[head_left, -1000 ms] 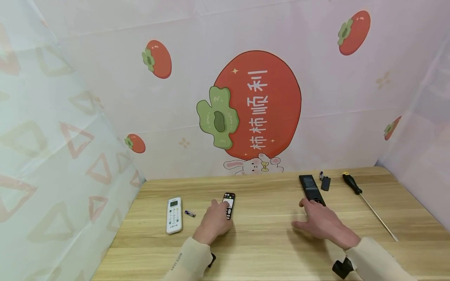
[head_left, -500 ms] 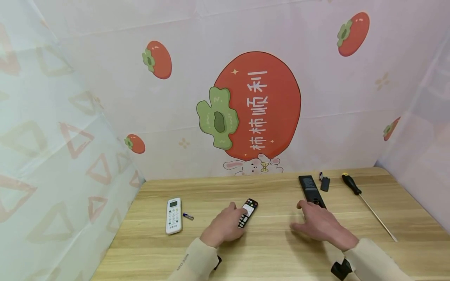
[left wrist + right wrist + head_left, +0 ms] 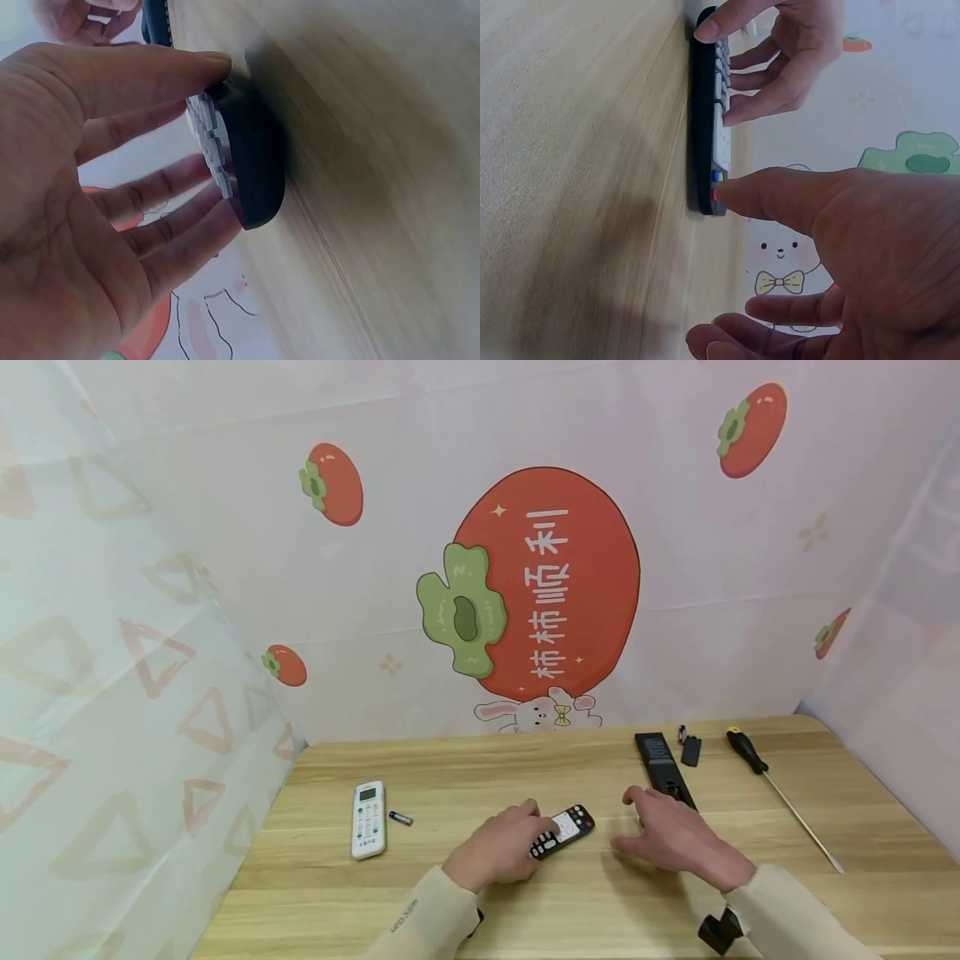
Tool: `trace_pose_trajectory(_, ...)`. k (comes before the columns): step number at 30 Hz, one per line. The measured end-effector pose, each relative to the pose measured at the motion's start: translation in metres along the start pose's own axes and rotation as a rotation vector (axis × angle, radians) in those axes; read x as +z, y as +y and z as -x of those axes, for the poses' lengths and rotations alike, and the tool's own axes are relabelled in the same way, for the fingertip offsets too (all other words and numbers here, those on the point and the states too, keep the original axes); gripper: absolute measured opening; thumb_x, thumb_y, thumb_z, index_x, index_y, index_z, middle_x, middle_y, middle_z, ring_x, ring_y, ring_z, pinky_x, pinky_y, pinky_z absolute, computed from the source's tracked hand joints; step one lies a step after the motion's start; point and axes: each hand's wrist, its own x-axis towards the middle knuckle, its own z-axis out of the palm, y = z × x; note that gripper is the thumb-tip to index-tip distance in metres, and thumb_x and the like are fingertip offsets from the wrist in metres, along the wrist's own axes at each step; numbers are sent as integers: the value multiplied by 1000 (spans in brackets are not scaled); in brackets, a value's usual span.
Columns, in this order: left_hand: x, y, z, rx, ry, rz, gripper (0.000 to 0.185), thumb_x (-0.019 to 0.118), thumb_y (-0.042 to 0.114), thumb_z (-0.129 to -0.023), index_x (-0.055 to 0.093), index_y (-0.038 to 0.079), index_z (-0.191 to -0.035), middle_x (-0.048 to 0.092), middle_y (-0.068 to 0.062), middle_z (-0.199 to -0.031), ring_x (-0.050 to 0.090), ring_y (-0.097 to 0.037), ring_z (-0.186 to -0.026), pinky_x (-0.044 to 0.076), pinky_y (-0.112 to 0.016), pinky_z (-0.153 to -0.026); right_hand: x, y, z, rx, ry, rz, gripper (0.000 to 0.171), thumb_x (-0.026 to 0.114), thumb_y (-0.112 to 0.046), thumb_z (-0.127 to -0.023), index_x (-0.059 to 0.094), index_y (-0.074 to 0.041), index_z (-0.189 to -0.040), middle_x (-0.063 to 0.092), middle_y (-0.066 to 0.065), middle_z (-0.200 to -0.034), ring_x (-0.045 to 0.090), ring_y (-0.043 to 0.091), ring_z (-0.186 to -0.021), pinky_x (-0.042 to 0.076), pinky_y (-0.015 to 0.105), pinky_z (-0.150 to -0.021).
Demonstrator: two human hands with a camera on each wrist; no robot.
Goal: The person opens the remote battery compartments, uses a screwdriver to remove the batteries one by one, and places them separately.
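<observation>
In the head view my left hand point(image 3: 498, 845) grips a small black remote control point(image 3: 575, 823) with white and coloured buttons. The left wrist view shows the thumb point(image 3: 202, 66) on one long edge of the remote and fingers along the other. Its free end points toward my right hand point(image 3: 675, 833), which holds nothing, fingers loosely bent. In the right wrist view the right thumb point(image 3: 742, 193) overlaps the remote's end with the coloured buttons. Just beyond the right hand lies a larger black remote point(image 3: 662, 762), partly hidden by that hand.
At the left lie a white air-conditioner remote point(image 3: 368, 820) and a small battery point(image 3: 401, 817). Toward the back right are another battery point(image 3: 682, 734), a small black cover point(image 3: 692, 751) and a long screwdriver point(image 3: 746, 752). A printed cloth wall point(image 3: 397, 610) rises behind the wooden table point(image 3: 315, 893).
My left hand has carried the small black remote to the right and a little nearer, turning its far end toward the right hand. The right hand has barely moved.
</observation>
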Motion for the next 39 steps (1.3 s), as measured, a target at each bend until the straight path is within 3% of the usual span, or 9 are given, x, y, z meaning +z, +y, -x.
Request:
trace_pose_trajectory(11,4,12,-4,104,-13,-21,55,86,6,-76,72,31,-123,58,11,-107,54,-4,-91,50,-25,-82,3,-6,-1,-55,-61,-77,67,91,-40,-72,61,-6,-122,59,7,-101,57,19,-84,48,41,-67)
trace_pose_trajectory(24,5,19,-2,168,-17,-7,56,84,2,-73,74,31,-120,59,13,-106,53,-4,-89,47,-21,-76,7,-11,-3,-153,-112,-87,64,95,-36,-66,64,-8,-115,54,6,-99,50,20,-84,46,40,-68)
trace_pose_trajectory(32,5,17,-2,160,-4,-3,47,86,16,-78,72,28,-120,59,12,-107,53,-3,-91,48,-21,-80,12,-13,-7,-174,-148,-54,59,95,-34,-66,65,-10,-111,52,4,-95,48,20,-81,43,38,-67)
trace_pose_trajectory(39,6,16,-2,105,2,-57,46,89,25,-75,71,24,-117,57,10,-97,50,-4,-82,46,-22,-71,13,-17,-9,-157,-149,-55,59,96,-32,-64,65,-11,-110,52,4,-94,48,20,-81,44,39,-68)
